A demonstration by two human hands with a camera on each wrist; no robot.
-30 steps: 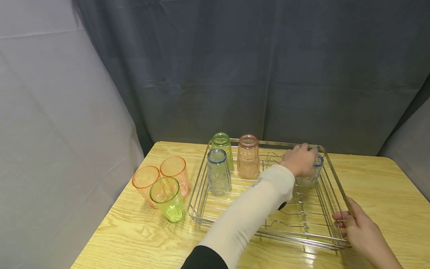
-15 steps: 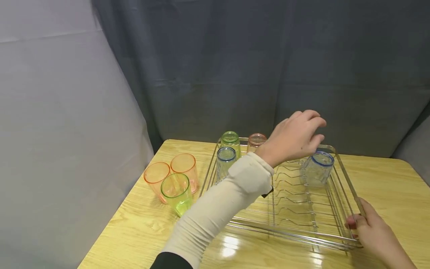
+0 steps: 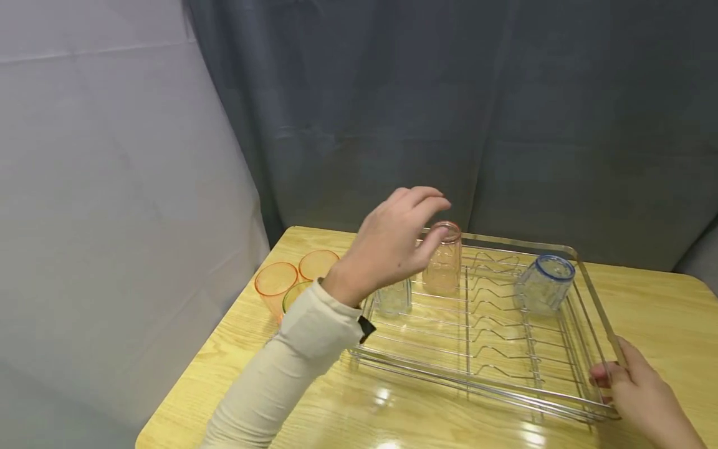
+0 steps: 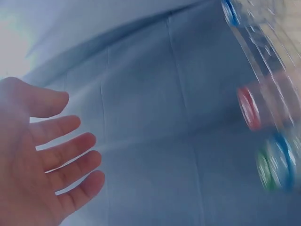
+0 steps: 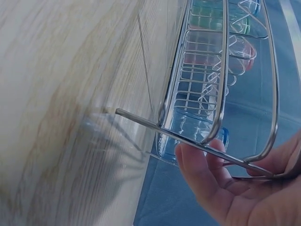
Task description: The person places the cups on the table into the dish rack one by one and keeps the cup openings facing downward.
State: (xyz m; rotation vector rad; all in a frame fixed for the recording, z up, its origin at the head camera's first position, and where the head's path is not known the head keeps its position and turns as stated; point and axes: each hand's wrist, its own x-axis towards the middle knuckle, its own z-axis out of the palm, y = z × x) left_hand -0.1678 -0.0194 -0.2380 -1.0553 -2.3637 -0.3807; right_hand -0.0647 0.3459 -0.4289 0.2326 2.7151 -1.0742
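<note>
My left hand (image 3: 392, 240), fingers apart and loosely bent, is raised over the left part of a wire dish rack (image 3: 599, 305) and holds nothing. My right hand (image 3: 645, 386) grips the rack's near right corner, fingers around the metal rail. Upside down in the rack stand a blue-based glass (image 3: 544, 287) at the back right and a pink glass (image 3: 443, 268) further left. Another blue-based glass (image 3: 394, 298) is partly covered by my left hand. A green glass (image 4: 265, 172) shows in the left wrist view but is hidden in the head view.
Left of the rack, two upright orange tumblers (image 3: 276, 280) stand on the wooden table (image 3: 224, 355) beside a green tumbler (image 3: 294, 294), which my left sleeve (image 3: 280, 374) mostly covers. A dark curtain (image 3: 359, 112) hangs behind the table, and pale cloth (image 3: 112, 187) on the left.
My left hand has let go of the blue-based glass at the back right, risen, and moved left across the rack. My right hand keeps its grip on the corner.
</note>
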